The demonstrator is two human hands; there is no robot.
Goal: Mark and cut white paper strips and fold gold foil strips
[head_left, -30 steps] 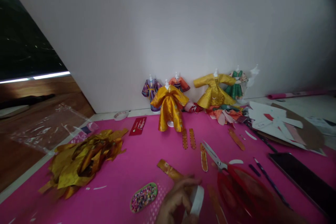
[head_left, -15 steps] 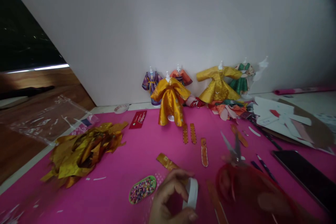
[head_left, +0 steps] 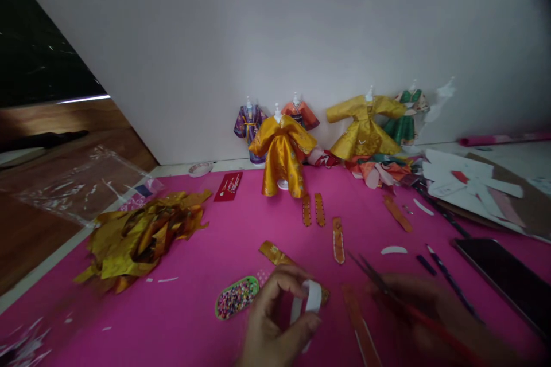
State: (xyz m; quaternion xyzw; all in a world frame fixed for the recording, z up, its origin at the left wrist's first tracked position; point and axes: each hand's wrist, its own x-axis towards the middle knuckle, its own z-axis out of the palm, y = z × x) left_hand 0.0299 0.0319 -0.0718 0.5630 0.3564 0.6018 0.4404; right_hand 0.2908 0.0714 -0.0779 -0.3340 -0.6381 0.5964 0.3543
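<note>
My left hand [head_left: 273, 318] pinches a curled white strip [head_left: 314, 296], bent into a loop between thumb and fingers. Low on the right, my right hand [head_left: 424, 301] is closed round red-handled scissors [head_left: 373, 275]; motion smears hand and handles. The scissors' blades are slightly parted and point up and left, apart from the white strip. Between the hands lies a long orange strip [head_left: 359, 321] with a pale edge. A gold patterned fabric piece [head_left: 274, 252] rests just beyond my left fingers, partly covered by them. Left of that hand sits a green-rimmed tray of coloured beads [head_left: 236, 300].
Small dress forms stand at the wall, one in a golden dress [head_left: 282, 152]. Crumpled gold fabric [head_left: 142, 241] is heaped left. Beaded orange strips [head_left: 338, 241] lie mid-table. At right are a phone [head_left: 501, 278], a pencil [head_left: 450, 275] and white paper pieces [head_left: 458, 180].
The scissors have swung from pointing upward to pointing up-left, and their blades have come closer together. My left hand keeps the white strip in a slightly turned pose. The view has shifted a little.
</note>
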